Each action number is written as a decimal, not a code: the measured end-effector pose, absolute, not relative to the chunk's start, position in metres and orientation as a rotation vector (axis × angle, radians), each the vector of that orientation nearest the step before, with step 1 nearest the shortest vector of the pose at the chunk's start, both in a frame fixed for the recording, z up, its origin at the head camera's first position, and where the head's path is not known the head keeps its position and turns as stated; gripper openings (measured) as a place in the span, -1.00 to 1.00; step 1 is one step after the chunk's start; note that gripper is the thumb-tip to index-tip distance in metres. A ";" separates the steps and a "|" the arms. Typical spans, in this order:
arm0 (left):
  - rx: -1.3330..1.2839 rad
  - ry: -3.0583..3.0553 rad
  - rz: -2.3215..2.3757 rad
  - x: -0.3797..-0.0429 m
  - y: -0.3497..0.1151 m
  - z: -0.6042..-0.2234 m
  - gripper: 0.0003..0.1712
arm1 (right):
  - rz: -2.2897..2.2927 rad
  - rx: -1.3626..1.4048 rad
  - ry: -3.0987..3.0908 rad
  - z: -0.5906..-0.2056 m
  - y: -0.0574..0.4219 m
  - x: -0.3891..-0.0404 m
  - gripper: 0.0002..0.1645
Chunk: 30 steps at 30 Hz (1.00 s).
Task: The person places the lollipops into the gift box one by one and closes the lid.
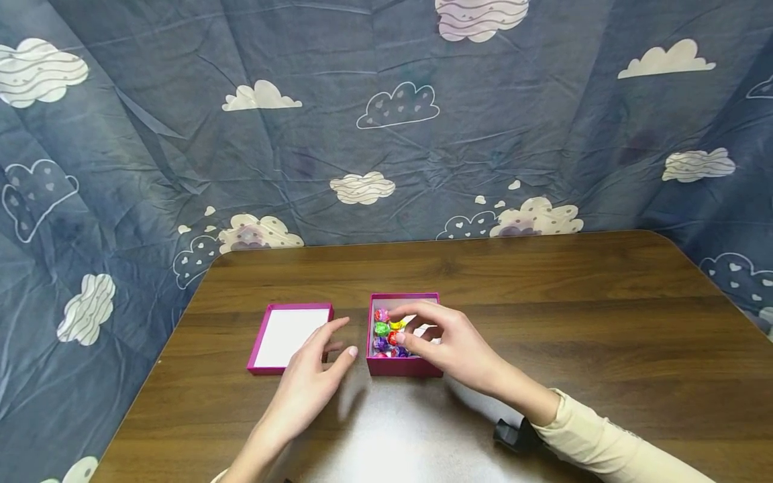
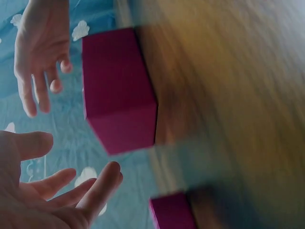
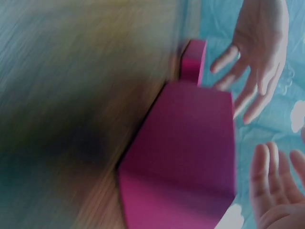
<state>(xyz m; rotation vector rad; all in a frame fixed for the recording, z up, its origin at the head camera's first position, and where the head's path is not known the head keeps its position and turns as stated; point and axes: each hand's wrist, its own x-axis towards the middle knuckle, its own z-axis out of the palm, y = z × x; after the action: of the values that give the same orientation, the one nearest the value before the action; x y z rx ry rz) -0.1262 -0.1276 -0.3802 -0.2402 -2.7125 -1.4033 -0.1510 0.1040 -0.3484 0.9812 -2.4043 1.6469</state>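
Note:
A magenta box (image 1: 406, 367) stands uncovered on the table, with several brightly wrapped candies (image 1: 382, 329) gathered along its left side. My right hand (image 1: 453, 342) hovers over the box, its fingers bent loosely above the candies; the left wrist view shows that hand (image 2: 44, 52) holding nothing. A shallow magenta lid (image 1: 291, 335) lies to the left, white inside facing up. Between lid and box, my left hand (image 1: 309, 386) is held with fingers spread and nothing in them. Both wrist views show the box's outer walls (image 3: 186, 138), which hide the candies.
The brown wooden table (image 1: 580, 315) reaches back to a blue cloth (image 1: 386, 161) printed with clouds. A small black object (image 1: 512, 435) shows beside the right sleeve (image 1: 604, 443).

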 end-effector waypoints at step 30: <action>-0.102 -2.926 -0.916 -0.150 -0.248 -0.372 -0.43 | 1.889 0.891 -2.613 -0.389 -0.009 -0.142 -0.32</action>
<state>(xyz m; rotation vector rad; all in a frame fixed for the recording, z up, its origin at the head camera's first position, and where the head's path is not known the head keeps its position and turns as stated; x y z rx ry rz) -0.1499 -0.2482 -0.3717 -0.1020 -2.9256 -0.9161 -0.1419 -0.0093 -0.3894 0.8913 -2.6125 1.8889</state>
